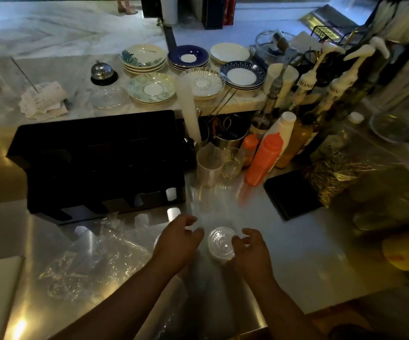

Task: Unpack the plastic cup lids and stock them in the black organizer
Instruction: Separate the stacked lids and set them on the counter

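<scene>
Two bare arms reach out over the shiny metal counter [296, 253]. Crinkly clear plastic wrap [88, 261] lies flat on the counter at the left, and nothing can be seen in it. Behind it sits the black organizer [95, 163], too dark inside to tell what it holds. The left hand [177, 239] hovers with its fingers loosely curled and holds nothing. Just beside it, the right hand [250, 246] touches a stack of clear plastic cup lids [222, 242] with its fingertips; whether it grips the stack, I cannot tell. Farther back stand a clear cup [209, 165] and a small glass [231, 163], both looking empty. An orange squeeze bottle [263, 160] stands to their right.
</scene>
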`<move>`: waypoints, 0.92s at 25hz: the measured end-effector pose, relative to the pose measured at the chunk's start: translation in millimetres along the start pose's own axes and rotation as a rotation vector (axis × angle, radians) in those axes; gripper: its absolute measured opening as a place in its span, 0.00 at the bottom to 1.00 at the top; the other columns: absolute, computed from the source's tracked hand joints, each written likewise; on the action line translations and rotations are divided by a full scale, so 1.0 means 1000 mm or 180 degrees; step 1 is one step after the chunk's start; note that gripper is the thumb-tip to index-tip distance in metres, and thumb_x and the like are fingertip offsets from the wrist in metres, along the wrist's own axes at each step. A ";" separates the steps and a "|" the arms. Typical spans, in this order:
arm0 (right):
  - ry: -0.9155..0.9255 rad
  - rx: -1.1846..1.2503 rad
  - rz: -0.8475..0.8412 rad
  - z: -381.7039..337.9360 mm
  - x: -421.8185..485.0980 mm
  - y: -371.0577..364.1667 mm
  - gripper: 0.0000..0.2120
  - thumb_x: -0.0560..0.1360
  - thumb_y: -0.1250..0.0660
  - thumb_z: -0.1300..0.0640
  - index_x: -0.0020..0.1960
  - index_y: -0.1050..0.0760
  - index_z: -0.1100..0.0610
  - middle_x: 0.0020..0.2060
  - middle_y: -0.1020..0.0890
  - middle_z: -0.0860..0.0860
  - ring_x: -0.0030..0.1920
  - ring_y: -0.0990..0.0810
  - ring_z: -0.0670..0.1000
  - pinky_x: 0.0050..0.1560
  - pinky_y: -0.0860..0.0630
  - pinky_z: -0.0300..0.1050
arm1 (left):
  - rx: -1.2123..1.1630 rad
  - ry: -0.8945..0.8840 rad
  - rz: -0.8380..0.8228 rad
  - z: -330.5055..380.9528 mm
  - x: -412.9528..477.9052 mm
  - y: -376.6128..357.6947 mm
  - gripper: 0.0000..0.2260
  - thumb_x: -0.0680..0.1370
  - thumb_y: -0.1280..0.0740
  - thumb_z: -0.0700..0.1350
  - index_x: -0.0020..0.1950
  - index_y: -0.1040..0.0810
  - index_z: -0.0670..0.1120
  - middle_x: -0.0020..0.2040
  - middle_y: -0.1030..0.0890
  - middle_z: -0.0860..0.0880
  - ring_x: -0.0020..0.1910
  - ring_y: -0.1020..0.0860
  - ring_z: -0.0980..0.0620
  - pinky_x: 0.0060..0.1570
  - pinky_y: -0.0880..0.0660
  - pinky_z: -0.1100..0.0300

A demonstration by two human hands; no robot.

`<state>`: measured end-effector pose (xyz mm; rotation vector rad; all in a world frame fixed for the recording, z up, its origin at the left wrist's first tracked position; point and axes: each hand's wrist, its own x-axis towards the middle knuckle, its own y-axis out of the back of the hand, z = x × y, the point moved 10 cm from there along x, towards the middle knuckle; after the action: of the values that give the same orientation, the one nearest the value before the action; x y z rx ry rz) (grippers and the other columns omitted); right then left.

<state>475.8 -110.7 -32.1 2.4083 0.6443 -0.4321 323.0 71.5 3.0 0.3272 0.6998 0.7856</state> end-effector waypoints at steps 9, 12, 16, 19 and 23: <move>-0.0738 0.0098 -0.0778 0.035 0.043 -0.024 0.27 0.78 0.31 0.50 0.74 0.31 0.55 0.68 0.22 0.58 0.64 0.21 0.58 0.67 0.25 0.53 | -0.0666 0.1086 -0.0402 -0.009 0.011 -0.084 0.30 0.80 0.31 0.48 0.81 0.36 0.43 0.76 0.27 0.39 0.72 0.25 0.39 0.69 0.27 0.53; -0.0556 -0.0287 -0.0904 0.027 0.046 -0.028 0.25 0.78 0.32 0.52 0.73 0.30 0.57 0.68 0.22 0.57 0.65 0.22 0.56 0.61 0.29 0.41 | -0.0712 0.1270 -0.0384 -0.019 0.014 -0.097 0.28 0.80 0.32 0.45 0.78 0.34 0.40 0.72 0.24 0.36 0.67 0.22 0.36 0.69 0.24 0.45; -0.0285 -0.0623 -0.0895 0.022 0.046 -0.029 0.19 0.78 0.33 0.54 0.68 0.24 0.56 0.64 0.19 0.53 0.59 0.20 0.53 0.59 0.26 0.42 | -0.0554 0.1312 -0.0451 -0.024 0.017 -0.108 0.25 0.80 0.33 0.45 0.76 0.31 0.39 0.70 0.23 0.35 0.67 0.23 0.36 0.69 0.25 0.43; -0.0101 -0.0553 -0.0865 0.020 0.043 -0.030 0.10 0.77 0.32 0.57 0.57 0.18 0.55 0.51 0.14 0.51 0.48 0.17 0.49 0.44 0.26 0.36 | -0.0480 0.1210 -0.0426 -0.024 0.019 -0.109 0.22 0.81 0.34 0.45 0.74 0.28 0.39 0.69 0.21 0.37 0.66 0.22 0.37 0.68 0.24 0.44; -0.0049 -0.0491 -0.0799 0.019 0.040 -0.028 0.09 0.76 0.32 0.59 0.55 0.17 0.56 0.47 0.14 0.51 0.46 0.17 0.50 0.43 0.25 0.37 | -0.0544 0.1172 -0.0389 -0.031 0.017 -0.108 0.23 0.80 0.33 0.44 0.74 0.27 0.38 0.70 0.22 0.36 0.69 0.23 0.37 0.71 0.27 0.43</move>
<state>491.2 -88.5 -77.5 2.1851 0.9430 -0.4848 368.4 11.8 -82.5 -0.0185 0.9807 0.7906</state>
